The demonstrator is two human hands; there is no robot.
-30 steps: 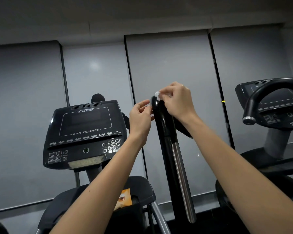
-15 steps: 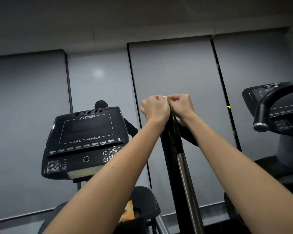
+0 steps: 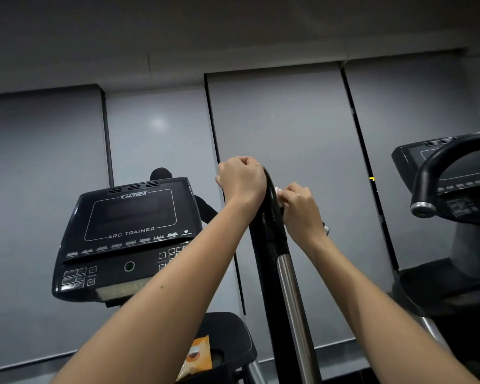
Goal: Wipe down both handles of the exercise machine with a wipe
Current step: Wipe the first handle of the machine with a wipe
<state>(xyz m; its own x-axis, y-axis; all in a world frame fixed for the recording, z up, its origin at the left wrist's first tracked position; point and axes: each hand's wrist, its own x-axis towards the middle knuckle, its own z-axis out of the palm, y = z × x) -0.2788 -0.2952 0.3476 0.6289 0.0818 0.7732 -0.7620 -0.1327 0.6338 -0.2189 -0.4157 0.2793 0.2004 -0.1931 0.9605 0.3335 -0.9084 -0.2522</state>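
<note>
The machine's right handle (image 3: 272,217) rises in the middle of the view, black at the top with a silver bar (image 3: 294,300) lower down. My left hand (image 3: 241,180) is curled over the handle's top end from the left. A little lower, on the handle's right side, my right hand (image 3: 299,209) holds a small white wipe (image 3: 281,193) against the black grip. Only a bit of the wipe shows between my fingers. The top of the machine's left handle (image 3: 161,173) peeks out behind the console.
The black Arc Trainer console (image 3: 128,234) stands left of the handle. An orange packet (image 3: 197,353) lies in the tray below it. A second machine with a curved black handlebar (image 3: 441,167) stands at the right. Grey blinds cover the wall behind.
My right hand with the wipe has slid from the handle's top down its right side. My left hand has closed over the top end. The view has tilted slightly upward.
</note>
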